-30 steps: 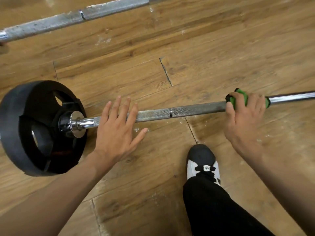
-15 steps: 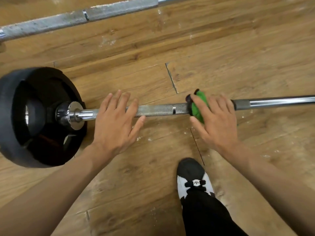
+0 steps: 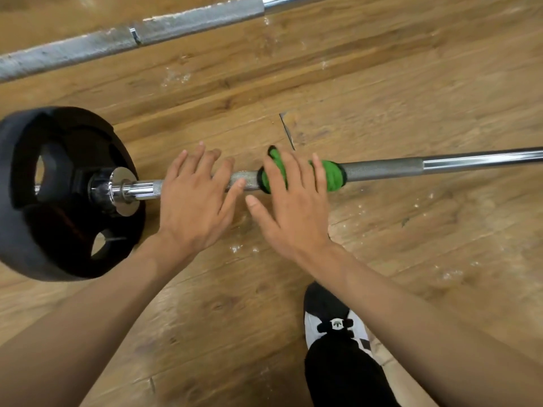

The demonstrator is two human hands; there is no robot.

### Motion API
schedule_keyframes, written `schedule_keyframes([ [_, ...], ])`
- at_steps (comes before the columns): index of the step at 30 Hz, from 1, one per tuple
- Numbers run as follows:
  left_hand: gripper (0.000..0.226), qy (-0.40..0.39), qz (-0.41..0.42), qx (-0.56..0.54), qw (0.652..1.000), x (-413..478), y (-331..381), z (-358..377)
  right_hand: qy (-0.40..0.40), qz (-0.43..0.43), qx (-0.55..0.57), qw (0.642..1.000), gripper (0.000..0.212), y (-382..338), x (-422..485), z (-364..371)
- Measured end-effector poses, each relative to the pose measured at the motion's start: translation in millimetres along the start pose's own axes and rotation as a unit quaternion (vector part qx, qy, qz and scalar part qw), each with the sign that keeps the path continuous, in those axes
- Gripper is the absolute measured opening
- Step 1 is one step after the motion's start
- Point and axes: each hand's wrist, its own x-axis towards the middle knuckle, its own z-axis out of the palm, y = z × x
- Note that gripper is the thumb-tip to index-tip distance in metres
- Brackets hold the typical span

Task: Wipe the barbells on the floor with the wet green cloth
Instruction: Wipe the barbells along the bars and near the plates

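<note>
Head view: barbell [image 3: 382, 169] lies on the floor [image 3: 411, 98], black plate [image 3: 26, 218] on its left end. Green cloth [image 3: 333, 179] is wrapped round the bar. Right hand [image 3: 293, 207] presses it, fingers straight, not curled. Left hand [image 3: 192, 207] rests flat on the bar, fingers relaxed. Second barbell [image 3: 132, 39] lies toward the floor's far edge.

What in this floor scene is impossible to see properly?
Head view:
- Chrome barbell carrying the black weight plate: right end cut off by the frame edge.
- Grey steel bar at top: both ends cut off by edges.
- Green cloth: partly covered by the right hand; wetness cannot be told.
- Left hand hides the shaft beneath it.
</note>
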Motion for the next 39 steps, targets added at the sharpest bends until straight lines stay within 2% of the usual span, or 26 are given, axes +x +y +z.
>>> schedule_keyframes([
  [3,0.065,-0.002,-0.006,-0.011,1.0,8,-1,-1,-0.02,-0.087,-0.032,0.995,0.064,35,3,-8],
  [4,0.065,-0.001,-0.007,-0.014,1.0,10,-2,-1,-0.019,-0.09,-0.047,0.995,0.062,56,0,-12],
  [11,0.062,0.005,-0.004,-0.025,1.0,24,-8,2,0.051,0.085,-0.094,0.991,0.062,180,-17,-40],
  [14,0.061,0.001,-0.013,-0.024,1.0,31,-10,3,0.089,0.191,-0.064,0.975,0.071,177,-6,-35],
  [16,0.061,-0.001,-0.017,-0.023,1.0,36,-12,4,0.108,0.225,-0.048,0.967,0.078,144,8,-26],
  [20,0.065,-0.015,-0.027,-0.021,0.999,49,-15,3,0.037,0.098,-0.003,0.994,0.094,47,31,-4],
  [22,0.066,-0.017,-0.03,-0.016,0.999,55,-17,2,0.004,0.038,0.001,0.999,0.091,16,38,6],
  [24,0.067,-0.016,-0.031,-0.014,0.999,62,-19,1,-0.007,-0.013,0.002,1.0,0.081,18,45,9],
  [27,0.07,-0.024,-0.028,-0.023,0.999,70,-23,-1,-0.037,-0.1,-0.039,0.994,0.075,65,48,2],
  [29,0.071,-0.022,-0.031,-0.029,0.999,73,-24,0,-0.031,-0.113,-0.064,0.991,0.073,95,46,-4],
  [31,0.071,-0.013,-0.041,-0.033,0.999,75,-23,1,-0.002,-0.085,-0.071,0.994,0.072,122,43,-11],
  [35,0.076,-0.011,-0.048,-0.04,0.998,76,-18,1,0.048,0.032,-0.086,0.995,0.068,170,32,-27],
  [39,0.077,-0.002,-0.049,-0.037,0.998,72,-16,1,0.112,0.193,-0.049,0.974,0.058,135,43,-16],
])
